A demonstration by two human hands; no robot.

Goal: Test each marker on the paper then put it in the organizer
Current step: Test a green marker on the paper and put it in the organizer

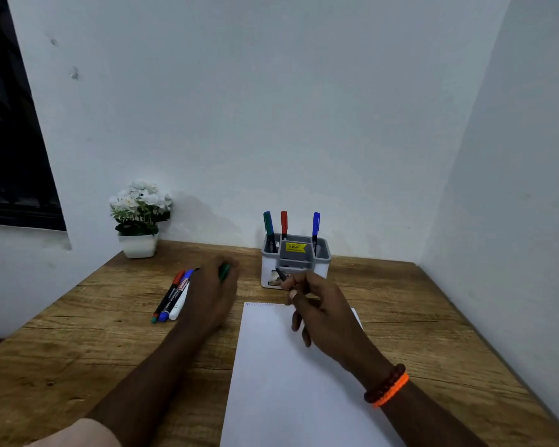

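right hand (317, 304) pinched a dark marker body (283, 276) between thumb and forefinger, tip end pointing up toward the organizer (296, 264), just above the top edge of the paper (291, 382). left hand (212, 291) was curled round a green cap (224, 271), so the marker looked uncapped and mid-test. faint scribble line ran along the paper's top edge. three markers stood upright in the organizer's rear slots: green (268, 227), red (284, 223), blue (316, 225). three more markers (171, 296) lay side by side on the wooden desk (88, 343), just left of the left hand, untested by the look of it.

handling guess: marker is light, rigid, smooth plastic, slightly slippery. grip mid-barrel, not the tip. cap is a push fit, needs aligning before pressing. the organizer looked light too and could shift if a marker was jammed in. flower pot (140, 245) sat well clear at the back left.
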